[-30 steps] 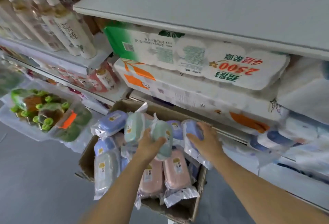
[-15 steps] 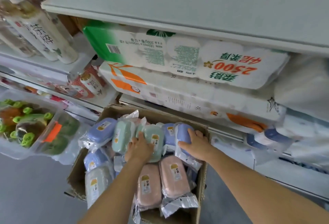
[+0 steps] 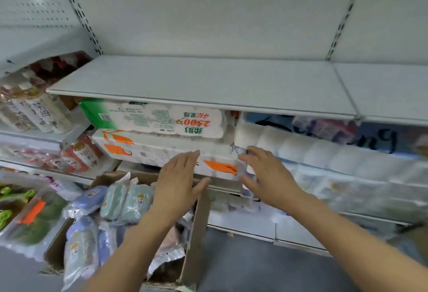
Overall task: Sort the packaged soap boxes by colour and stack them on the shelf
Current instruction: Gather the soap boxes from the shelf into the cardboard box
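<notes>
Grey metal shop shelving fills the view, its upper shelf point(image 3: 208, 83) a flat board with a thin front lip and slotted uprights behind. Under it, plastic-wrapped tissue rolls point(image 3: 162, 120) crowd the space, with bottles point(image 3: 41, 113) at far left. Near left, an open cardboard box point(image 3: 194, 240) holds shiny soap packs point(image 3: 125, 201), green, blue and pink, heaped loosely. Both hands hover above the box's right edge, apart from each other: the left hand point(image 3: 178, 187) is flat with straight fingers and holds nothing; the right hand point(image 3: 266, 175) is spread and blurred, apparently holding nothing
</notes>
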The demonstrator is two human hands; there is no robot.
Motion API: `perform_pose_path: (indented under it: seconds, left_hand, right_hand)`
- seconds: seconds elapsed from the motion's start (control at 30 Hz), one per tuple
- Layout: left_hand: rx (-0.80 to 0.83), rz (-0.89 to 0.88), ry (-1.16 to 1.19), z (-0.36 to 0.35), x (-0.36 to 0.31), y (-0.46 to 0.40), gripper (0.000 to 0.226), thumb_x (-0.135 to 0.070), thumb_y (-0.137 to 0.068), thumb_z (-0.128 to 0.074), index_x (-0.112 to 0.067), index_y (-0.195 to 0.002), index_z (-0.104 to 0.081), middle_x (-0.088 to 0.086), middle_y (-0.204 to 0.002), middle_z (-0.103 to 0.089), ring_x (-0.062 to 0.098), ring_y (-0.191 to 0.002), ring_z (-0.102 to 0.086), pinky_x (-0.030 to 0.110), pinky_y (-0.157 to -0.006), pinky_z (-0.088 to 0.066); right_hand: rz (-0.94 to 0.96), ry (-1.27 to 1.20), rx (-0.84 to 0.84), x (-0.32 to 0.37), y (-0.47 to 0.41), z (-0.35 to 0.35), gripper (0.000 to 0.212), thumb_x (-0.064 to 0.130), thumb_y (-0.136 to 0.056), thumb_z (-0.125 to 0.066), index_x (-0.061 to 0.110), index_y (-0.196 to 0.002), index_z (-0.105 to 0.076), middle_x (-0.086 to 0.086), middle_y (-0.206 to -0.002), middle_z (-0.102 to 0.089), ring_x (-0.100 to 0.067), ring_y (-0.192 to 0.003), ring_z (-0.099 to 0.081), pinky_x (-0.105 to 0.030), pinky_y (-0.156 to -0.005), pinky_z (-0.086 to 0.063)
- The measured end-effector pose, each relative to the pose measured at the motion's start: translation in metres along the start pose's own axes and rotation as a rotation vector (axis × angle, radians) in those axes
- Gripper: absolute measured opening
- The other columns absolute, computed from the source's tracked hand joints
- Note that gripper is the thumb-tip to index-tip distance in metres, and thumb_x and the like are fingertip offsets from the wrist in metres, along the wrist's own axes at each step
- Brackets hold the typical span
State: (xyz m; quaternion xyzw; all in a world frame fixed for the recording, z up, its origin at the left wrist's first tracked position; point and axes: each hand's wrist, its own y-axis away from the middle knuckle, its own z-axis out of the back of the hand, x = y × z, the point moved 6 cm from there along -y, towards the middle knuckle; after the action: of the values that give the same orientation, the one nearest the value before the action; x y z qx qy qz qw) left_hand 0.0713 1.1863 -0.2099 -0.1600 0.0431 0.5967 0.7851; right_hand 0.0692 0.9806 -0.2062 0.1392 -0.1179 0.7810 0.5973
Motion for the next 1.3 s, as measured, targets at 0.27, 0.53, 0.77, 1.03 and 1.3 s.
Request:
perform_pose_path:
  seconds: [0.27, 0.53, 0.77, 1.03, 1.3]
  left_hand:
    - [-0.182, -0.302, 0.112, 0.049, -0.230, -0.005, 0.067, -0.052, -0.087, -0.060, -0.019, -0.143, -0.044, 0.002, -0.133, -0.057, 0.025, -0.116, -0.055, 0.036, -0.087, -0.046]
    - [-0.200, -0.564, 0.271, 0.052, -0.409, -0.049, 0.067, -0.044, -0.090, -0.064, -0.024, -0.148, -0.037, -0.004, -0.141, -0.048, 0.019, -0.122, -0.048, 0.034, -0.093, -0.042]
    - [-0.167, -0.761, 0.346, 0.028, -0.548, -0.122, 0.066, -0.043, -0.092, -0.062, -0.025, -0.149, -0.034, -0.004, -0.145, -0.043, 0.016, -0.130, -0.039, 0.033, -0.096, -0.041]
    - [0.123, -0.768, 0.409, -0.036, -0.691, -0.260, 0.078, -0.050, -0.088, -0.065, -0.028, -0.152, -0.026, -0.002, -0.151, -0.033, 0.020, -0.134, -0.036, 0.031, -0.104, -0.033]
    - [0.367, -0.274, 0.611, -0.120, -0.823, -0.364, 0.104, -0.064, -0.081, -0.065, -0.019, -0.155, -0.006, 0.005, -0.159, -0.008, 0.034, -0.141, -0.022, 0.048, -0.111, -0.027]
  right_hand:
    - [-0.051, 0.024, -0.423, -0.107, 0.154, 0.161, 0.058, 0.047, -0.097, -0.049, 0.026, -0.148, -0.032, 0.006, -0.150, -0.034, -0.017, -0.131, -0.037, -0.033, -0.092, -0.040]
    - [-0.229, 0.103, -0.645, -0.226, 0.255, 0.269, 0.062, 0.046, -0.095, -0.053, 0.019, -0.147, -0.035, -0.003, -0.148, -0.039, -0.024, -0.129, -0.042, -0.042, -0.102, -0.042]
    - [-0.449, 0.172, -0.715, -0.350, 0.298, 0.333, 0.063, 0.046, -0.093, -0.054, 0.024, -0.148, -0.031, -0.001, -0.148, -0.035, -0.022, -0.130, -0.037, -0.042, -0.097, -0.042]
    - [-0.702, 0.278, -0.547, -0.522, 0.278, 0.393, 0.076, 0.044, -0.090, -0.062, 0.027, -0.152, -0.021, 0.000, -0.156, -0.020, -0.024, -0.141, -0.027, -0.043, -0.102, -0.042]
    - [-1.035, 0.256, -0.495, -0.681, 0.264, 0.427, 0.094, 0.040, -0.078, -0.074, 0.029, -0.152, -0.016, -0.004, -0.159, -0.004, -0.028, -0.144, -0.010, -0.045, -0.102, -0.039]
